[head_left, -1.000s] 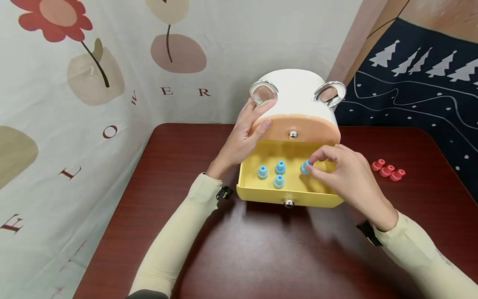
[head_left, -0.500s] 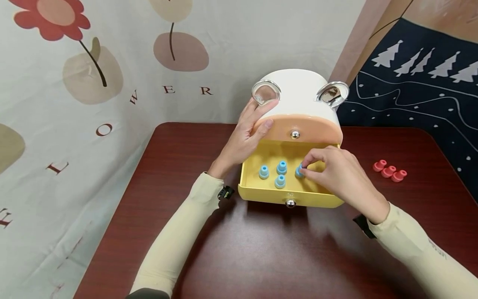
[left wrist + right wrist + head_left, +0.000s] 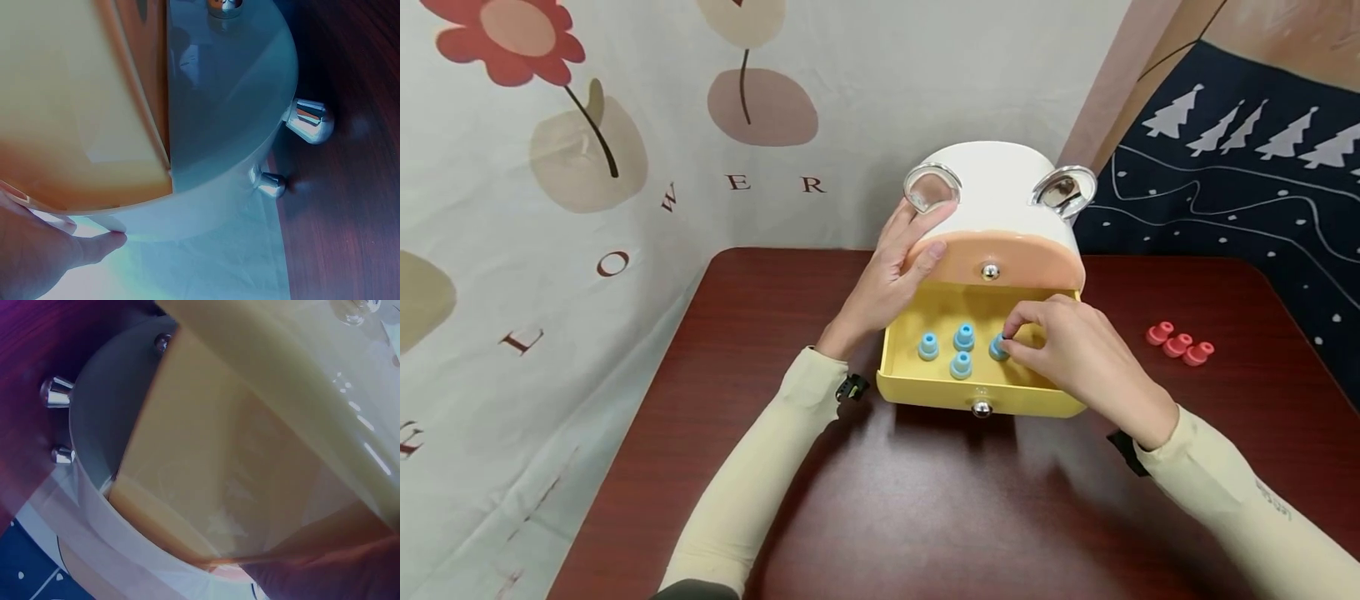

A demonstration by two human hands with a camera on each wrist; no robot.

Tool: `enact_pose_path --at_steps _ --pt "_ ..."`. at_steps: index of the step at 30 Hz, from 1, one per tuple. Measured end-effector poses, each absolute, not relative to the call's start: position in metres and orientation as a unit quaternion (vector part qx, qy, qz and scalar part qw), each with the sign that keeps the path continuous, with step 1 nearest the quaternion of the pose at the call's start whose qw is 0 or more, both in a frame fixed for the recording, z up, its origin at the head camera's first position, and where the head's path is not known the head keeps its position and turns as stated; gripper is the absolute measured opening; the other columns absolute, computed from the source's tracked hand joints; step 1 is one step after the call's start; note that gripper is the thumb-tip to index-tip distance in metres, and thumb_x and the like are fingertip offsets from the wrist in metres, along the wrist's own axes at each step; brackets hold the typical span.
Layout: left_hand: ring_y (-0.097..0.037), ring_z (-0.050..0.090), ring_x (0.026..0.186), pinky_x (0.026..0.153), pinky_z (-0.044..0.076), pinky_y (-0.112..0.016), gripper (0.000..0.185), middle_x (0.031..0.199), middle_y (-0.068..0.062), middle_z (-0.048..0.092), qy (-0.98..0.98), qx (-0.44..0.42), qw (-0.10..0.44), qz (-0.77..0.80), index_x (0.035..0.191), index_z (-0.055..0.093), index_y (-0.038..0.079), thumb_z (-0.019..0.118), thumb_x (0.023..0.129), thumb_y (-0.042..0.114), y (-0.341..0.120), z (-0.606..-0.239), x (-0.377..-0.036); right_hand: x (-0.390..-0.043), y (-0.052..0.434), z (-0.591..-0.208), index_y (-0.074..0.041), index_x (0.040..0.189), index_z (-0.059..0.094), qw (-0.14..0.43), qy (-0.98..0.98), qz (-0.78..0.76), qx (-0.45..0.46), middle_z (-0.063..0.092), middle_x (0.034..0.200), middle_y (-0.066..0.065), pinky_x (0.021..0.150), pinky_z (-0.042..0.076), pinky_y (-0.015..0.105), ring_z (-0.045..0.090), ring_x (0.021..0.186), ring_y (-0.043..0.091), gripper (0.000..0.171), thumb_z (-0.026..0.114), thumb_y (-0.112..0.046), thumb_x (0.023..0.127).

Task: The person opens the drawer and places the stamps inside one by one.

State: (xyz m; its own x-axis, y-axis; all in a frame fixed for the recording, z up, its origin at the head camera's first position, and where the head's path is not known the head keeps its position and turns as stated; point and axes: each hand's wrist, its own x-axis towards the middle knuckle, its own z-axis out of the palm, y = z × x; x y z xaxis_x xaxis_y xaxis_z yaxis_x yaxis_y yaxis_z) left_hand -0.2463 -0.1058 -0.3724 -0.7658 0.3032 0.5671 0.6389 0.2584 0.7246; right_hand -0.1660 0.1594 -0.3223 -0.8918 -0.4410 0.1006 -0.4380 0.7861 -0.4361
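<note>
A white rounded storage box (image 3: 1000, 187) with silver ear-like rings and an orange upper drawer (image 3: 962, 265) stands on the table, its yellow lower drawer (image 3: 925, 390) pulled out. My left hand (image 3: 891, 271) rests against the box's left side, thumb on the orange front. Inside the yellow drawer my right hand (image 3: 1086, 354) pinches a small blue stepped peg (image 3: 997, 349) between thumb and fingertips; its base is low, near the drawer floor. Three like blue pegs (image 3: 961, 365) stand to its left. The left wrist view catches fingers (image 3: 87, 247) at the box; the right wrist view mainly shows the drawer's underside (image 3: 200, 444).
Three red pegs (image 3: 1178, 344) lie in a row on the dark red table (image 3: 955, 500), right of the box. A flower-printed cloth (image 3: 865, 100) hangs behind and left; a navy cloth with trees (image 3: 1240, 175) hangs at the right.
My right hand has carried the blue peg a little to the left and lower in the yellow drawer, closer to the other blue pegs. My left hand has stayed on the box.
</note>
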Motion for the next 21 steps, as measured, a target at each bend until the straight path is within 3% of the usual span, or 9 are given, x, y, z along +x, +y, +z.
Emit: enact_pose_path --at_steps 4,7,11,16,19,21 --pt "-0.016 0.008 0.165 0.131 0.008 -0.039 0.047 0.173 0.0 0.037 -0.777 -0.304 0.159 -0.527 0.16 0.057 0.015 0.058 0.114 0.023 -0.105 -0.372 -0.246 -0.159 0.163 -0.323 -0.016 0.099 0.081 -0.051 0.938 -0.255 -0.23 0.062 0.077 -0.003 0.061 0.039 0.038 0.051 0.071 0.019 0.013 0.091 -0.019 0.092" --pt "-0.017 0.01 0.165 0.131 0.009 -0.039 0.046 0.173 -0.001 0.037 -0.777 -0.302 0.162 -0.528 0.16 0.057 0.015 0.058 0.114 0.023 -0.106 -0.372 -0.246 -0.15 0.164 -0.326 -0.015 0.102 0.08 -0.119 0.922 -0.287 -0.23 0.064 0.084 -0.003 0.064 0.038 0.031 0.052 0.076 0.016 0.017 0.092 -0.015 0.09" --pt "-0.017 0.01 0.164 0.131 0.009 -0.039 0.046 0.173 -0.002 0.036 -0.777 -0.302 0.165 -0.527 0.159 0.057 0.015 0.059 0.114 0.022 -0.107 -0.372 -0.247 -0.134 0.164 -0.333 -0.015 0.1 0.079 -0.198 0.892 -0.339 -0.223 0.053 0.076 -0.003 0.06 0.03 0.024 0.045 0.069 0.009 0.021 0.094 -0.01 0.087" --pt "-0.015 0.01 0.164 0.131 0.009 -0.039 0.046 0.174 -0.001 0.035 -0.779 -0.305 0.167 -0.522 0.159 0.057 0.015 0.059 0.113 0.021 -0.107 -0.372 -0.248 -0.114 0.163 -0.342 -0.01 0.096 0.08 -0.263 0.841 -0.416 -0.224 0.051 0.07 -0.003 0.058 0.03 0.019 0.043 0.065 0.005 0.024 0.094 0.0 0.079" --pt "-0.016 0.01 0.165 0.131 0.009 -0.039 0.047 0.174 -0.001 0.034 -0.777 -0.306 0.165 -0.524 0.159 0.057 0.014 0.059 0.113 0.021 -0.107 -0.373 -0.249 -0.102 0.161 -0.346 -0.004 0.094 0.08 -0.3 0.811 -0.447 -0.228 0.053 0.07 0.0 0.058 0.031 0.016 0.043 0.064 0.005 0.016 0.093 -0.012 0.087" --pt "-0.016 0.01 0.165 0.131 0.009 -0.04 0.047 0.174 -0.001 0.035 -0.776 -0.305 0.163 -0.528 0.159 0.057 0.014 0.06 0.113 0.021 -0.106 -0.373 -0.249 -0.095 0.158 -0.349 0.0 0.091 0.079 -0.342 0.788 -0.456 -0.235 0.056 0.07 0.004 0.06 0.034 0.014 0.045 0.064 0.006 0.027 0.089 -0.025 0.094"
